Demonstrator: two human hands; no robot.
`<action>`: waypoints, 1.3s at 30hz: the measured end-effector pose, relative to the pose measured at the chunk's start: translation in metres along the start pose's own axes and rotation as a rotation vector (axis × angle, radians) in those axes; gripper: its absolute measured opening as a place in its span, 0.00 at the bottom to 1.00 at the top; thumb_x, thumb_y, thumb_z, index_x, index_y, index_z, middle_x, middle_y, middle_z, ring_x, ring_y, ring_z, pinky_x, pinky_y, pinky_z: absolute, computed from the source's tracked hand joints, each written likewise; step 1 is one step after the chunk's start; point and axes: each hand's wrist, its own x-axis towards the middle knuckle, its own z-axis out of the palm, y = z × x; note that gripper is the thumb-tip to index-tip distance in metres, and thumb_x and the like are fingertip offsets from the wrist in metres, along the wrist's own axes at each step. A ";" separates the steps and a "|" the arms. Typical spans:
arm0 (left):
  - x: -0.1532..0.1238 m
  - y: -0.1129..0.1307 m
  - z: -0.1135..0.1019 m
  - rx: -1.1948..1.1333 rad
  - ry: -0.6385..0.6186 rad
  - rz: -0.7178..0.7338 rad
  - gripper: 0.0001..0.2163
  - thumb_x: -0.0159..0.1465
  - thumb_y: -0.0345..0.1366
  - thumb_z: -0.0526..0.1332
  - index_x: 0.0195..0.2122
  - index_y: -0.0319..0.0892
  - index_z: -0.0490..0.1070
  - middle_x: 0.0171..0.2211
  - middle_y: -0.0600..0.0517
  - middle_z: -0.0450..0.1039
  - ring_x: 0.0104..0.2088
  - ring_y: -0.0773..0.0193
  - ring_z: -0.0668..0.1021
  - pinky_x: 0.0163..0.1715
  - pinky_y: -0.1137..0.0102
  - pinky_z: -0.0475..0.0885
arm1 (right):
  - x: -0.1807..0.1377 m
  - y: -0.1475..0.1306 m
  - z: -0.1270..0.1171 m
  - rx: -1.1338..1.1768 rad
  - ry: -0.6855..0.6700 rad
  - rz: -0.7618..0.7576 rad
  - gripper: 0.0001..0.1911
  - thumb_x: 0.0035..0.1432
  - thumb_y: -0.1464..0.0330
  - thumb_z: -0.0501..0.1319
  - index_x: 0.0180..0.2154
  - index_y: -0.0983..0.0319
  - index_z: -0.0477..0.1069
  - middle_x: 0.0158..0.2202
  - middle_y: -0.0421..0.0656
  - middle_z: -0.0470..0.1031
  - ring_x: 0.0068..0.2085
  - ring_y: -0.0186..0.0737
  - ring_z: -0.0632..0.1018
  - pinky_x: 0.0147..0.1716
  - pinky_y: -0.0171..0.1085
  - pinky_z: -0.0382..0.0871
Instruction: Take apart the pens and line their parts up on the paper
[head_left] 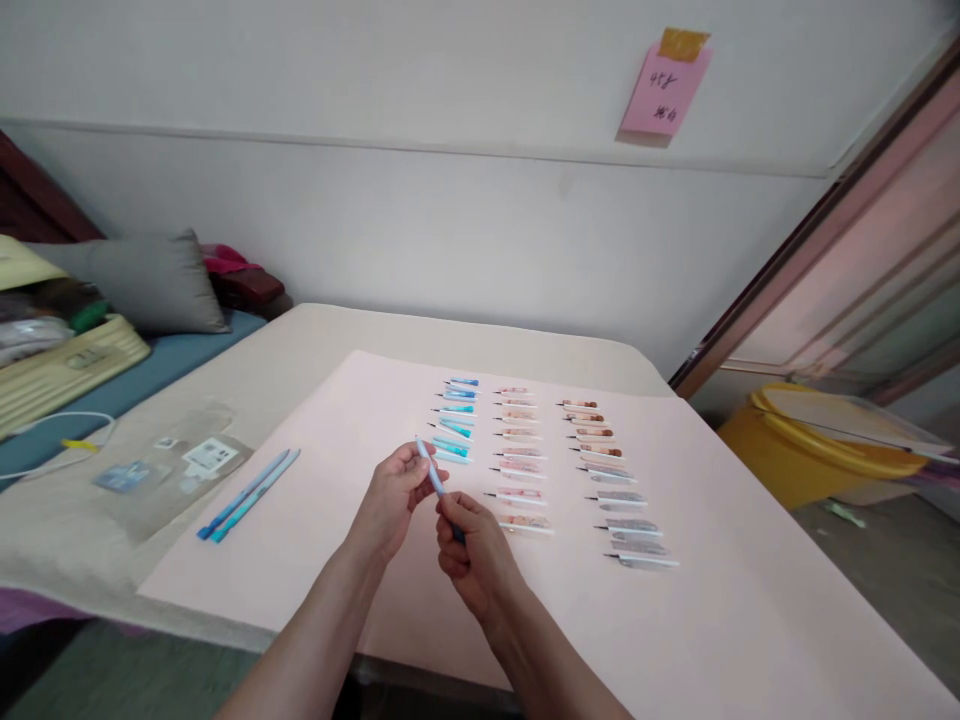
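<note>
Both my hands hold one thin light-blue pen (433, 472) above a pale pink sheet (337, 420) on the table. My left hand (391, 497) pinches its upper end. My right hand (474, 553) is closed round its lower end. Just beyond the hands lie three columns of short pen pieces: blue ones (455, 420), pinkish ones (519, 452) and brown-to-grey ones (611, 480). Two long blue pens (250, 494) lie side by side at the left of the sheet.
A clear plastic bag with labels (172, 465) lies on the beige tablecloth at left. Beyond it are a grey pillow (142, 280) and a cream case (60, 370) on a bed. A yellow tub (817, 450) stands on the floor at right. A pink note (664, 90) hangs on the wall.
</note>
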 end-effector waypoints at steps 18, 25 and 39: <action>-0.005 0.004 0.003 -0.002 0.052 -0.047 0.17 0.51 0.35 0.64 0.42 0.39 0.66 0.32 0.46 0.73 0.34 0.62 0.76 0.40 0.63 0.69 | -0.001 0.001 0.000 -0.060 0.032 0.045 0.14 0.51 0.59 0.60 0.26 0.64 0.64 0.13 0.31 0.55 0.13 0.21 0.46 0.12 0.27 0.34; -0.002 -0.002 0.002 0.094 0.152 0.027 0.13 0.51 0.37 0.65 0.36 0.40 0.69 0.24 0.55 0.67 0.27 0.70 0.71 0.30 0.72 0.68 | 0.000 0.004 0.004 -0.134 0.056 -0.006 0.15 0.51 0.59 0.60 0.25 0.64 0.63 0.14 0.31 0.56 0.12 0.21 0.46 0.11 0.28 0.34; -0.002 -0.005 0.001 0.161 0.177 0.005 0.15 0.49 0.38 0.66 0.37 0.40 0.71 0.25 0.55 0.68 0.28 0.70 0.71 0.34 0.70 0.68 | 0.002 0.002 0.002 -0.144 0.045 -0.015 0.14 0.54 0.60 0.58 0.26 0.63 0.63 0.14 0.31 0.55 0.12 0.21 0.45 0.11 0.28 0.34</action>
